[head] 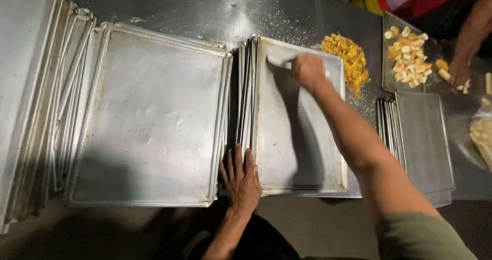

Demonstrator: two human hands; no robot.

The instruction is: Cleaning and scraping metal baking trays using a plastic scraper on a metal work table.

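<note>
— Steel counter, stacked baking trays across it. Where's the scraper?

— At the far end of the middle tray, gripped in the closed right hand.

— And the left hand?

— Flat, fingers spread, pressing that tray stack's near left corner, holding nothing. Yellow crumbs lie just beyond.

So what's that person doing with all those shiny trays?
A person leans over a metal table covered in stacks of baking trays. Their right hand presses a flat scraper onto the top tray of the middle stack, while their left hand rests on that stack's near edge. A heap of yellow crumbs lies beside the tray. Farther right, another person's hand is by a tray of bread pieces.
</note>
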